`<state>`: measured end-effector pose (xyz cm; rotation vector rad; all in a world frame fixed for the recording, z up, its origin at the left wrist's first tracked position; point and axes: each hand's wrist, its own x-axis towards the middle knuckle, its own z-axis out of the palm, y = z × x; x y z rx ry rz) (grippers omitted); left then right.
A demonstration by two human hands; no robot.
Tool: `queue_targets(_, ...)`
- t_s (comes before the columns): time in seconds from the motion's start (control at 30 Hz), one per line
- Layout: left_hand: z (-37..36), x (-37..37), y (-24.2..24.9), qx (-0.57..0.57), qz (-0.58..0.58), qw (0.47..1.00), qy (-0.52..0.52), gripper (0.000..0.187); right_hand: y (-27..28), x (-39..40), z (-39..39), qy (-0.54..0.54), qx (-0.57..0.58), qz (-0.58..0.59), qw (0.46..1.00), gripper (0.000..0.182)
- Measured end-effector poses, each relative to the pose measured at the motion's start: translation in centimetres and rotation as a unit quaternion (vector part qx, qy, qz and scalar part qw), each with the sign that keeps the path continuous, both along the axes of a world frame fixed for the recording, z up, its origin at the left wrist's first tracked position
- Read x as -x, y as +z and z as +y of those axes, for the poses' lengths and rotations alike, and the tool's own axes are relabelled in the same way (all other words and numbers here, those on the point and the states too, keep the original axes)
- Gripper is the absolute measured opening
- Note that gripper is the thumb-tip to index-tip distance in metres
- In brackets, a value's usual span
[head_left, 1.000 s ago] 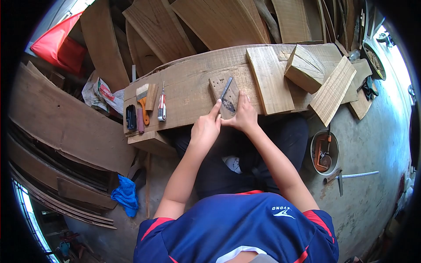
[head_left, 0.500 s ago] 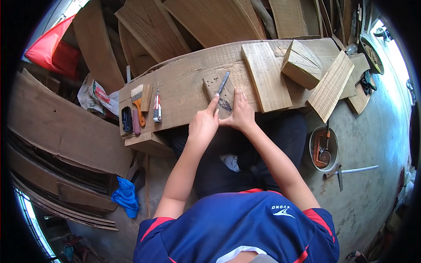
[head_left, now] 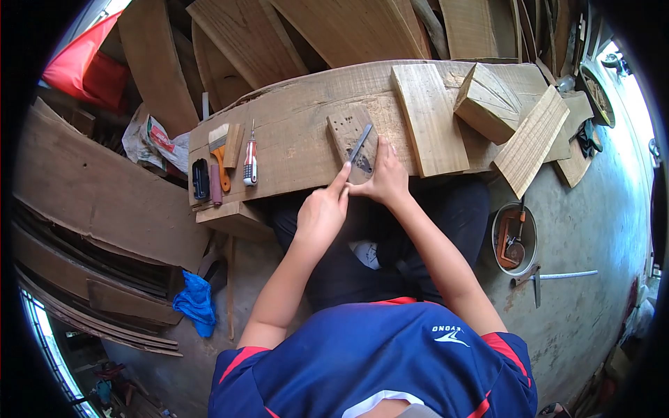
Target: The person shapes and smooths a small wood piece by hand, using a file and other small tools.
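A small wooden block (head_left: pixel 341 125) with several dark holes and a dark patch lies on the thick plank bench (head_left: pixel 286 139). Against its right side and near end, my right hand (head_left: pixel 385 175) grips it, thumb and fingers apart around the corner. My left hand (head_left: pixel 323 212) is closed on a narrow grey metal blade (head_left: pixel 360 141), its index finger stretched along it. The blade lies slanted over the block's top face, its far end pointing away from me. Whatever handle it has is hidden in the hand.
Left on the bench are a paintbrush (head_left: pixel 219 155), a red-and-white screwdriver (head_left: pixel 250 164) and a black case (head_left: pixel 201 178). To the right lie a board (head_left: pixel 432 122), a thick wood block (head_left: pixel 486 104) and a slanted board (head_left: pixel 532 143). A bucket of tools (head_left: pixel 534 240) stands on the floor.
The blade and my left hand have slid toward my body across the block. My right hand keeps its hold on the block. The whole view has shifted slightly.
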<state>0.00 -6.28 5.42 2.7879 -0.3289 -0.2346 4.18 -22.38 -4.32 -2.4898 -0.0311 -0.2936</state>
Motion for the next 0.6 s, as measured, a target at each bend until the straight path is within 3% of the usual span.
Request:
queue_targets(0.17, -0.8, -1.3, 0.2, -0.001, 0.013, 1.000, -0.002, 0.056, 0.2, 0.0, -0.1, 0.003, -0.012, 0.010, 1.000, 0.140)
queue_targets(0.4, 2.0, 2.7, 0.1, 0.001, 0.009, 1.000, 0.005, 0.056, 0.5, 0.0, 0.0, 0.002, -0.018, 0.019, 1.000, 0.138)
queue_targets(0.6, -0.1, -0.4, -0.2, 0.006, -0.011, 1.000, 0.008, 0.055, 0.5, 0.0, -0.1, 0.007, -0.024, 0.031, 0.999, 0.139)
